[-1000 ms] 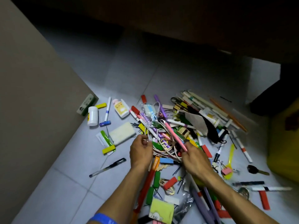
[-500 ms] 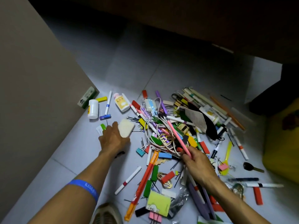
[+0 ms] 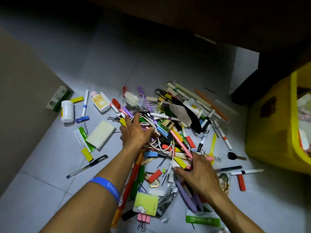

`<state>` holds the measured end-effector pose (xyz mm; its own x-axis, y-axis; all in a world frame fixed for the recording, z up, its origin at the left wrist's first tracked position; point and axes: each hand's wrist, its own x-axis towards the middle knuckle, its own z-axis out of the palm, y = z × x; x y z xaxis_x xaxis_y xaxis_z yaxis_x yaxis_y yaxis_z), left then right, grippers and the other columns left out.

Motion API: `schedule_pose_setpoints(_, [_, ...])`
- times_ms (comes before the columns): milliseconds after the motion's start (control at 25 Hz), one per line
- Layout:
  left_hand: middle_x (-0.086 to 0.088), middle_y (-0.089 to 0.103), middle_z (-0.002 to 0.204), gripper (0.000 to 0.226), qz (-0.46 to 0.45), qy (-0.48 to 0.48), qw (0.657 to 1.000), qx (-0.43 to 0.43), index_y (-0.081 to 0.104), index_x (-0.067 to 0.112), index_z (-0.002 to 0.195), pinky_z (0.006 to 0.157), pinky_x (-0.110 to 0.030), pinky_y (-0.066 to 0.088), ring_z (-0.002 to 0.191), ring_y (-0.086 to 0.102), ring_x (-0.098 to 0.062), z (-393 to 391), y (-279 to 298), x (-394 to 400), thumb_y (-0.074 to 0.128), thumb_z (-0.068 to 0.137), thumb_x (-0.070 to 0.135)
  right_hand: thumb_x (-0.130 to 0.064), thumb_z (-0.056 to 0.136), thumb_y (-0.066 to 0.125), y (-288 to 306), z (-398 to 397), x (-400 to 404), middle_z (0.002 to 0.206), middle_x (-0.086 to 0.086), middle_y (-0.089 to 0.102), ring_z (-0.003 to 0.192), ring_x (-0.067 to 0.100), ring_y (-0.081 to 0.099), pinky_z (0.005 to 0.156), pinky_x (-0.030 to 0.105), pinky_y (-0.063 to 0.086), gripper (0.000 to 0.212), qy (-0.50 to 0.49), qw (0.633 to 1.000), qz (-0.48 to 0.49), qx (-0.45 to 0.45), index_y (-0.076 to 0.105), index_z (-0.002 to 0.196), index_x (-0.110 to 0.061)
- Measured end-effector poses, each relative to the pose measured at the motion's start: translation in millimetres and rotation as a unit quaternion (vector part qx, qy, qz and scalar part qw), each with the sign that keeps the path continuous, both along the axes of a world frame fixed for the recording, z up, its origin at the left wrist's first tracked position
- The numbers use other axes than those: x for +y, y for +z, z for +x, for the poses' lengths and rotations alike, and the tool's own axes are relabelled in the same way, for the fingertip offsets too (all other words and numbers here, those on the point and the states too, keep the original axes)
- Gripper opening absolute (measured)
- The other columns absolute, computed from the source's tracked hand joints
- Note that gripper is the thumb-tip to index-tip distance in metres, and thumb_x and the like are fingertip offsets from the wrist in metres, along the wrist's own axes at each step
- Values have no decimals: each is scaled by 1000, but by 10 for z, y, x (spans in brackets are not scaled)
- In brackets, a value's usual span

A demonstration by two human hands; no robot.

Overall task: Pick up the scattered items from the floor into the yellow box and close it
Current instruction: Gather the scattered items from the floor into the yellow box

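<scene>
Left hand (image 3: 134, 133) moved off the sponge (image 3: 101, 134) back onto the pile (image 3: 161, 132), fingers spread; right hand (image 3: 196, 174) grips pink pen (image 3: 180, 145). Yellow box (image 3: 272, 132) still open; gathering barely started.

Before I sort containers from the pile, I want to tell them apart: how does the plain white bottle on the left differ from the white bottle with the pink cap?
The plain white bottle has a white cap and a yellow label edge; the pink-capped bottle carries a pale orange front label. The plain one looks rounder and stubbier, the pink-capped one flatter with a narrower neck. Both lie on their sides on the grey tiled floor, left of the pile.
</scene>
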<state>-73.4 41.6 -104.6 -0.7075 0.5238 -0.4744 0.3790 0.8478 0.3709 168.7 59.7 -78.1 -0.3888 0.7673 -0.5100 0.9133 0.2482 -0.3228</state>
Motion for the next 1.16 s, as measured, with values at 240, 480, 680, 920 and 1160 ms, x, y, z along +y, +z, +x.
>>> schedule_pose_setpoints(240, [-6,47,124,55,62,123,990,-20,54,23,105,89,-42,49,113,46,-31,-55,-76,32,85,66,48,-57,82,55,-304,17,-367,131,4,40,114,25,39,86,41,44,79,77,993,51,-66,22,144,-22])
schedule_pose_setpoints(480, [-7,66,116,50,102,75,982,-140,58,20,117,69,-38,61,80,71,-23,56,-2,-116,79,74,7,-45,91,54,-310,29,-219,99,-2,57,85,17,55,71,33,50,29,40,999,12,30,47,109,-24])
schedule_pose_setpoints(680, [-2,69,105,36,254,169,936,-174,61,30,95,56,-39,61,66,72,-17,132,223,-269,69,80,-1,-24,93,54,-167,-26,-139,60,-2,55,47,14,52,45,30,47,11,-185,934,-171,254,58,83,-26])
schedule_pose_setpoints(920, [-1,68,103,49,380,183,882,-210,68,33,89,49,-22,53,60,69,-8,123,744,-449,64,74,-13,-19,95,61,419,-149,83,66,7,56,53,19,54,43,27,45,12,-322,780,-354,403,61,89,-9])
schedule_pose_setpoints(1160, [-1,70,90,48,434,169,859,-212,69,33,86,52,-27,54,65,68,-15,330,1350,-608,62,72,-13,-16,96,59,985,-140,96,83,19,63,55,20,53,40,28,42,14,-292,775,-335,449,59,104,-4])
